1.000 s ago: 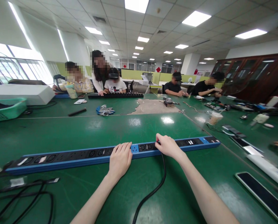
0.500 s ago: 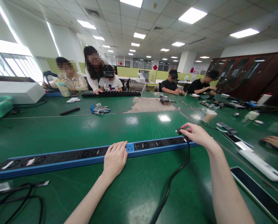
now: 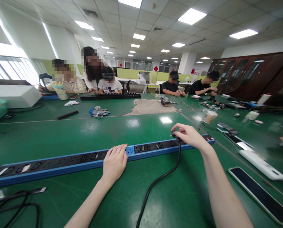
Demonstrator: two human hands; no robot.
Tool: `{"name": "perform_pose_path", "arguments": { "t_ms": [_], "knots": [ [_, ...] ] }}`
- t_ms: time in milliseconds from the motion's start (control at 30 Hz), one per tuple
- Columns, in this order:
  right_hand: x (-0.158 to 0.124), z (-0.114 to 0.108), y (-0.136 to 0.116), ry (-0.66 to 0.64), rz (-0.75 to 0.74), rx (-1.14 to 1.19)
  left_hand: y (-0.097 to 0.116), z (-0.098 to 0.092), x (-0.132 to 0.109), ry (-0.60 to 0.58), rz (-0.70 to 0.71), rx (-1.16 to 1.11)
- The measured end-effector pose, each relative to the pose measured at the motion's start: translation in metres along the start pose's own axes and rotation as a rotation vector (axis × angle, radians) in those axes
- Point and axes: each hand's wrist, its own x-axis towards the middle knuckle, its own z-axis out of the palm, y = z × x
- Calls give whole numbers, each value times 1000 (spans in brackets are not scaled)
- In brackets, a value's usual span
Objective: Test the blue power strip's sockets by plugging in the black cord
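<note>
A long blue-edged power strip [image 3: 151,155] with black sockets lies across the green table in front of me. My left hand [image 3: 115,161] is laid over its middle, fingers curled over the strip just left of the single blue socket [image 3: 130,150]. Over the right part of the strip, my right hand [image 3: 189,135] pinches a black power plug [image 3: 173,133] between thumb and fingers. The plug's pins are hard to make out, and it is held above the sockets. From it a black cord [image 3: 153,183] runs down toward the table's near edge.
At the lower left lie coiled black cables [image 3: 24,202]. To the right are a phone [image 3: 260,193], a white device [image 3: 262,164] and a plastic cup [image 3: 209,116]. Gloves [image 3: 99,111] and a dark bar [image 3: 67,114] lie farther off. Several people sit or stand across the table.
My right hand has moved left along the strip with the plug, uncovering the strip's right end; the cord swung left too. My left hand stays on the strip. The view has shifted slightly.
</note>
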Motion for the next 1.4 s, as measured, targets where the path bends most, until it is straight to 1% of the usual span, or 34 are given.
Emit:
{"name": "perform_pose_path", "arguments": {
  "t_ms": [67, 100, 200, 333, 467, 567, 667, 700, 800, 867, 933, 1000, 1100, 1167, 1300, 1400],
  "knots": [
    [6, 7, -5, 51, -1, -95, 0, 0, 0, -2, -1, 1],
    [8, 11, -5, 55, -5, -127, 0, 0, 0, 0, 0, 1],
    [13, 22, 2, 3, -20, -135, 0, 1, 0, 18, 8, -4],
    [16, 33, 18, -127, 8, 4, -2, 1, 0, 25, 12, -8],
    [16, 37, 29, -242, 99, 196, 0, 0, 0, 20, -1, -11],
    [15, 33, 35, -315, 135, 279, 13, 2, 4, 4, 9, -39],
    [12, 29, 40, -359, 63, 224, 38, 8, 11, -49, 76, -87],
    [11, 28, 41, -353, 25, 183, 49, 11, 15, -64, 114, -101],
    [11, 27, 43, -306, -60, 51, 80, 23, 26, -72, 171, -129],
    [10, 26, 44, -285, -66, -27, 96, 31, 33, -74, 184, -137],
    [9, 24, 44, -270, -51, -98, 106, 38, 37, -78, 173, -136],
    [8, 22, 46, -222, -54, -161, 110, 42, 39, -78, 156, -133],
    [6, 19, 48, -133, -90, -197, 109, 45, 37, -72, 156, -134],
    [6, 19, 47, -95, -114, -176, 107, 45, 36, -69, 168, -138],
    [7, 22, 37, -71, -155, -92, 104, 46, 36, -66, 179, -145],
    [8, 29, 26, -30, -139, -76, 105, 46, 37, -55, 185, -151]
  ]
}}
